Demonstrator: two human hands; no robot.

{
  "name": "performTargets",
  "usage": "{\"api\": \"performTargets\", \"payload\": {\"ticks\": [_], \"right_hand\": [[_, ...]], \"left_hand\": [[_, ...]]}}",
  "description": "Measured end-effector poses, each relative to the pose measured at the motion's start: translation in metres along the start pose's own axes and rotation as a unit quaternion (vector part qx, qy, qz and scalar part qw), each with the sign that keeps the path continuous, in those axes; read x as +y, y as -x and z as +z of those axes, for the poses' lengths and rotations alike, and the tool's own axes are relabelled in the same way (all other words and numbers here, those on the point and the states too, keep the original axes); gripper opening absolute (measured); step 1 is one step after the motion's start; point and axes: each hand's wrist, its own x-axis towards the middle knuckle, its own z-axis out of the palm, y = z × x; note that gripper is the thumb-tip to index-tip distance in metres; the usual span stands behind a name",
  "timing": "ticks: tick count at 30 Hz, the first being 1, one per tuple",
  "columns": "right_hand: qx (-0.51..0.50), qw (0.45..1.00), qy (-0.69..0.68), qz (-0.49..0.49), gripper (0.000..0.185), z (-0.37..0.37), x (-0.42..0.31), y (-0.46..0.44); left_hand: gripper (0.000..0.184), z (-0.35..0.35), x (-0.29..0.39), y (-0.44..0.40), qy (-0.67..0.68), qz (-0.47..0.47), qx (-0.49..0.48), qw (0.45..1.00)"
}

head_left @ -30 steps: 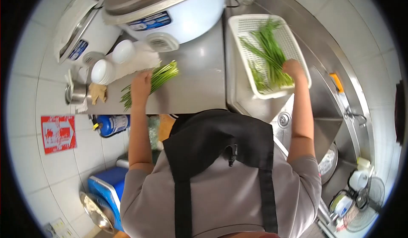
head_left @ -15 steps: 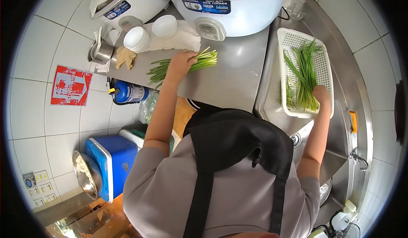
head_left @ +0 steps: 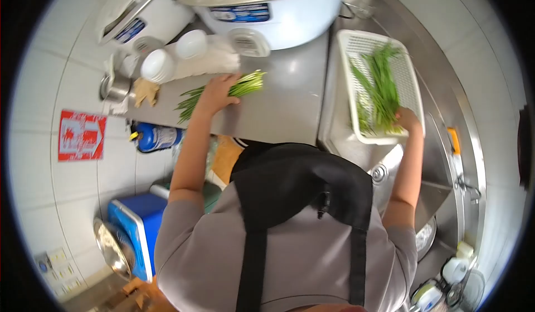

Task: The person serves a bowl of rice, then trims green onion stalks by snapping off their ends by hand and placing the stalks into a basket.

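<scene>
A bundle of spring onions [head_left: 249, 82] lies on the steel counter, pale ends to the right and green tops to the left. Over its middle rests my left hand [head_left: 220, 93], thumb and fingers spread apart and touching the stalks. My right hand [head_left: 408, 120] reaches into a white perforated basket [head_left: 346, 89] at its near right side. Its fingers are curled on the lower stalks of more spring onions [head_left: 383, 80]; the fingertips are partly hidden. A few loose pieces lie at the basket's left side.
Two large rice cookers [head_left: 278, 25] stand at the back. White bowls [head_left: 158, 65] sit on a cloth [head_left: 220, 58], near a metal pot [head_left: 116, 87]. Beneath the basket is a steel sink [head_left: 384, 167]. A blue fire extinguisher [head_left: 156, 137] stands below the counter's left edge.
The whole view has shifted, moving the scene slightly left. My left hand has loosened, its thumb now away from its fingers. My right hand remains at the stalks in the basket.
</scene>
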Motion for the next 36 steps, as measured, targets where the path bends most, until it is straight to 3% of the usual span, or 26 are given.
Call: {"api": "performTargets", "payload": {"ticks": [1, 2, 5, 8, 10, 11, 13, 15, 17, 19, 21, 24, 25, 28, 30, 31, 33, 34, 36], "right_hand": [[0.018, 0.998, 0.006, 0.053, 0.024, -0.003, -0.009, 0.003], [0.103, 0.992, 0.064, 0.042, 0.018, 0.008, -0.003, -0.002], [0.13, 0.99, -0.035, 0.048, 0.015, -0.029, -0.025, 0.018], [0.173, 0.975, -0.109, 0.092, 0.013, -0.043, -0.033, 0.024], [0.052, 0.998, 0.046, 0.014, 0.014, -0.033, -0.025, 0.019], [0.054, 0.997, 0.048, 0.018, 0.014, -0.027, -0.025, 0.018], [-0.05, 0.974, 0.192, 0.111, 0.018, -0.021, -0.031, 0.012], [0.004, 0.982, 0.146, 0.122, 0.018, -0.032, -0.032, 0.016], [0.113, 0.99, -0.018, 0.081, 0.018, -0.067, -0.054, 0.041], [0.151, 0.984, -0.059, 0.079, 0.017, -0.085, -0.06, 0.049], [0.209, 0.919, -0.332, 0.031, 0.014, -0.111, -0.08, 0.067], [0.244, 0.881, -0.402, -0.046, 0.01, -0.138, -0.122, 0.091], [0.242, 0.882, -0.402, -0.048, 0.01, -0.144, -0.138, 0.099], [0.256, 0.84, -0.439, -0.188, 0.006, -0.158, -0.179, 0.12], [0.283, 0.842, -0.409, -0.21, 0.007, -0.159, -0.193, 0.125], [0.313, 0.841, -0.378, -0.227, 0.007, -0.16, -0.198, 0.127], [0.338, 0.855, -0.333, -0.208, 0.01, -0.163, -0.209, 0.133], [0.365, 0.868, -0.273, -0.198, 0.011, -0.163, -0.217, 0.136], [0.391, 0.875, -0.186, -0.218, 0.013, -0.16, -0.216, 0.132]], "left_hand": [[0.079, -0.001, 0.004, 0.0, 0.01, -0.007, 0.018, 1.0], [0.08, -0.002, 0.007, 0.0, 0.018, -0.016, 0.036, 0.999], [0.086, -0.004, 0.019, -0.005, -0.002, 0.01, 0.111, 0.994], [0.075, -0.019, 0.053, -0.016, 0.025, 0.064, 0.162, 0.984], [0.07, -0.024, 0.079, -0.023, 0.05, 0.091, 0.189, 0.976], [0.064, -0.026, 0.091, -0.026, 0.065, 0.12, 0.198, 0.971], [0.058, -0.031, 0.11, -0.03, 0.082, 0.149, 0.212, 0.962], [0.051, -0.035, 0.125, -0.033, 0.109, 0.175, 0.19, 0.96], [0.049, -0.037, 0.137, -0.035, 0.117, 0.186, 0.192, 0.957], [0.046, -0.04, 0.149, -0.037, 0.12, 0.2, 0.19, 0.954], [0.043, -0.042, 0.166, -0.042, 0.174, 0.222, 0.18, 0.942], [0.039, -0.04, 0.197, -0.054, 0.196, 0.284, 0.178, 0.922], [0.038, -0.037, 0.209, -0.059, 0.227, 0.317, 0.164, 0.906], [0.036, -0.026, 0.255, -0.077, 0.317, 0.335, 0.191, 0.867], [0.027, -0.023, 0.275, -0.088, 0.335, 0.353, 0.254, 0.835], [0.027, -0.027, 0.275, -0.093, 0.335, 0.354, 0.258, 0.835], [0.021, -0.034, 0.278, -0.101, 0.365, 0.326, 0.096, 0.867], [0.02, -0.035, 0.281, -0.1, 0.338, 0.349, 0.18, 0.855], [0.019, -0.042, 0.28, -0.097, 0.289, 0.346, 0.176, 0.875]]}}
